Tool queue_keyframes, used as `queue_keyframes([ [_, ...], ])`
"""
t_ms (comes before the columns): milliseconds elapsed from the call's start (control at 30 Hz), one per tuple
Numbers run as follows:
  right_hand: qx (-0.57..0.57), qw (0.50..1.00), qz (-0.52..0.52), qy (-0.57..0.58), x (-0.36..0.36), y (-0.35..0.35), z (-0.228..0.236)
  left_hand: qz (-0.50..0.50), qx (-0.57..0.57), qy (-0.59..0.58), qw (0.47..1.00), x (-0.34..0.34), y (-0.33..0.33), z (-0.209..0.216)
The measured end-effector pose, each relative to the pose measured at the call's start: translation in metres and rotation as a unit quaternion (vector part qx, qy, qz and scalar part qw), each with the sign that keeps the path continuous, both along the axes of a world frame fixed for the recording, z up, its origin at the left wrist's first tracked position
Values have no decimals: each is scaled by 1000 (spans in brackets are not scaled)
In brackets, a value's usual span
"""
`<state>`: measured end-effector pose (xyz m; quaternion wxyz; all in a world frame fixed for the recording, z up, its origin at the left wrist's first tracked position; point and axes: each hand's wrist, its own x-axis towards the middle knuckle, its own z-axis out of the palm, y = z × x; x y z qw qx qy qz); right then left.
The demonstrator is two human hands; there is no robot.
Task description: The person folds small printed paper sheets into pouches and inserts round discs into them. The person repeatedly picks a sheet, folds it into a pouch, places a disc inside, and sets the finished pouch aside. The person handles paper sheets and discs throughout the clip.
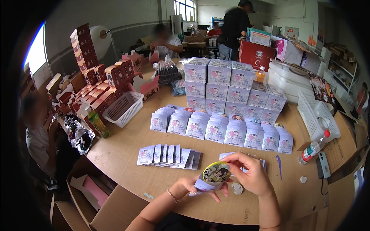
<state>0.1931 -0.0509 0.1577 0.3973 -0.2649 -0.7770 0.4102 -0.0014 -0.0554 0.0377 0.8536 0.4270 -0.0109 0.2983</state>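
Observation:
In my left hand (188,185) is a lavender paper packet (202,186), tilted up and gripped near its lower end. A round picture disc with a yellow rim (216,172) sticks partly out of the packet's upper end. The fingers of my right hand (251,174) pinch the disc's right edge. Below that hand a small pale irregular piece (237,188) lies on the table. To the left lies a fanned row of lavender packets (165,155). More packets (263,161) are partly hidden behind my right hand.
Beyond my hands stand packed rows of packets (216,129) and stacked lavender boxes (219,73). A white basket (124,111) and a green bottle (98,122) are at left, with a clear bottle (314,147) at right. A person (38,134) sits at the left edge.

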Motion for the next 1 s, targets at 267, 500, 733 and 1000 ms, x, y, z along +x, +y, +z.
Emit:
queue_keyframes([
  [267,-41,998,-23,-34,-2,4,-1,-39,-13,-26,999,1,1,-8],
  [500,7,999,-36,1,-2,7,-4,-69,-1,-31,997,3,1,-10],
  [733,4,999,-2,50,3,6,-4,-60,8,-50,997,2,0,-10],
  [1000,-46,998,21,-31,-5,0,-2,-47,12,-38,998,1,-2,-10],
])
